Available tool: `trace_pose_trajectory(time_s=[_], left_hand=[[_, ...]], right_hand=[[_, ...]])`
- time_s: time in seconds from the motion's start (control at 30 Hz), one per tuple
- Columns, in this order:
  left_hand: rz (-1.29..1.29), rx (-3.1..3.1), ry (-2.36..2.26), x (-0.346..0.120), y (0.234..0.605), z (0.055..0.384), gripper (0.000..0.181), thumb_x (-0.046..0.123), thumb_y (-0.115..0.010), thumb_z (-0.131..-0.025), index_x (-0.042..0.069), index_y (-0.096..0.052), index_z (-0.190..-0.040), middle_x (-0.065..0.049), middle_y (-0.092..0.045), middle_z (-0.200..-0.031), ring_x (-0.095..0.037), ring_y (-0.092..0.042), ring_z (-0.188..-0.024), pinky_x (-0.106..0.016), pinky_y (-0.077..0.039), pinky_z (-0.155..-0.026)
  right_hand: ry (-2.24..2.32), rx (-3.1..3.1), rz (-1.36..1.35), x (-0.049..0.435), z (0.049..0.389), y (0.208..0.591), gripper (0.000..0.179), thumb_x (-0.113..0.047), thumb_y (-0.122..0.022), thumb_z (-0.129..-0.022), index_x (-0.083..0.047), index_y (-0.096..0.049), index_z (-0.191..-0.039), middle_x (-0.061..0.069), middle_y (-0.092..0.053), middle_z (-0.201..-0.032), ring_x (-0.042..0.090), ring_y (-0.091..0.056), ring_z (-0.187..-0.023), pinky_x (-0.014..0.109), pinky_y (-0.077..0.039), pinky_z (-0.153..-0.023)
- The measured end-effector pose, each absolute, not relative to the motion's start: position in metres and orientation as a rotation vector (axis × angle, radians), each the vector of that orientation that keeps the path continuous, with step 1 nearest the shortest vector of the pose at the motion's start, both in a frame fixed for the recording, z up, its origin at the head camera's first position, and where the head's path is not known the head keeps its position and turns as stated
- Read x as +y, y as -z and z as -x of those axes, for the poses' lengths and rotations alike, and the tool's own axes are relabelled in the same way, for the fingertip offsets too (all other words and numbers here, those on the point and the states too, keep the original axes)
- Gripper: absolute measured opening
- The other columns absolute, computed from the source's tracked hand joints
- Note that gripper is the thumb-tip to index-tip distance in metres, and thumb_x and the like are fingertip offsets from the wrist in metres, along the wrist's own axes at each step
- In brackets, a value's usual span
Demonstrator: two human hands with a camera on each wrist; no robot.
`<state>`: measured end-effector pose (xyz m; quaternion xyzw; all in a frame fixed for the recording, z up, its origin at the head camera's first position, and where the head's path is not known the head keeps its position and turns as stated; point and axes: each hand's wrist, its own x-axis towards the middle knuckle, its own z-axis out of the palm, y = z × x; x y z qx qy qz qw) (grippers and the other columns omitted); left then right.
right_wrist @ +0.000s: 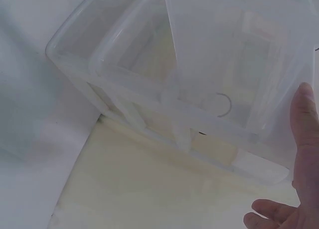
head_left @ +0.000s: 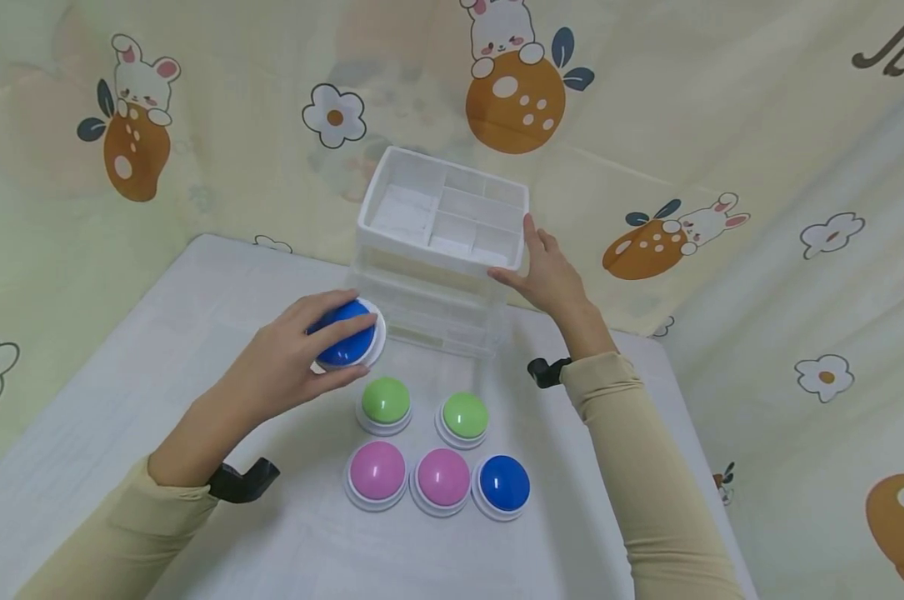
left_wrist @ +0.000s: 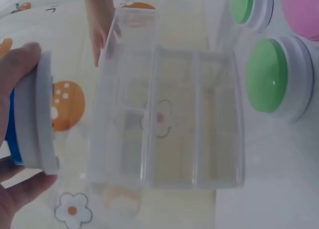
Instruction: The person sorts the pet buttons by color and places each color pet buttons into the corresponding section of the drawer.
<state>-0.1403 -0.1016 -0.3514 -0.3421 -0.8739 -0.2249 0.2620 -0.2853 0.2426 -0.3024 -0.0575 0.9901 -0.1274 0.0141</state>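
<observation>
Just hold the blue button (head_left: 351,347) snug in curled fingers of the left hand (head_left: 287,354), above the tabletop (head_left: 287,550) beside the plastic box (head_left: 431,255), steadying that with straight fingers of the right hand (head_left: 552,277)

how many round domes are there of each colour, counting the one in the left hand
Blue domes: 2 (1 in the left hand, 1 on the table)
Green domes: 2
Pink domes: 2
Total: 6
</observation>
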Motion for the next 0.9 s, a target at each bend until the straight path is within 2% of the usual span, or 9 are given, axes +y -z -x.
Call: trace_pose_trajectory(time_s=[0.17, 0.43, 0.7, 0.9], left_hand=[[0.901, -2.195, 0.633, -0.089, 0.340, 0.150, 0.066, 0.032, -0.084, -0.070, 0.022, -0.057, -0.130, -0.014, -0.047, -0.139, -0.035, -0.046, -0.126, -0.052, -0.052, -0.089], [0.909, -2.169, 0.668, -0.070, 0.325, 0.165, 0.060, 0.030, -0.081, -0.075, 0.022, -0.057, -0.129, -0.013, -0.046, -0.140, -0.034, -0.044, -0.129, -0.051, -0.051, -0.092], [0.890, -2.192, 0.684, -0.058, 0.320, 0.185, 0.057, 0.031, -0.079, -0.078, 0.023, -0.056, -0.129, -0.013, -0.044, -0.141, -0.036, -0.042, -0.130, -0.052, -0.049, -0.094], [0.879, -2.064, 0.738, -0.053, 0.333, 0.202, 0.056, 0.026, -0.081, -0.075, 0.019, -0.058, -0.126, -0.015, -0.046, -0.139, -0.035, -0.041, -0.132, -0.053, -0.047, -0.097]], right_hand=[[0.368, 3.091, 0.196, 0.243, 0.285, 0.299, 0.108, -0.063, -0.061, -0.081, -0.024, 0.010, -0.152, 0.019, -0.012, -0.158, 0.041, -0.027, -0.140, 0.059, -0.030, -0.109], [0.221, 3.075, 0.247, 0.240, 0.287, 0.280, 0.111, -0.064, -0.063, -0.079, -0.013, 0.000, -0.154, 0.022, -0.010, -0.158, 0.043, -0.023, -0.141, 0.058, -0.027, -0.112], [0.145, 2.991, 0.231, 0.241, 0.294, 0.269, 0.118, -0.069, -0.062, -0.076, -0.015, 0.009, -0.152, 0.018, 0.000, -0.160, 0.045, -0.020, -0.141, 0.059, -0.024, -0.113], [0.115, 2.973, 0.262, 0.239, 0.299, 0.270, 0.123, -0.073, -0.060, -0.074, -0.010, 0.012, -0.151, 0.016, 0.002, -0.160, 0.044, -0.020, -0.142, 0.056, -0.022, -0.114]])
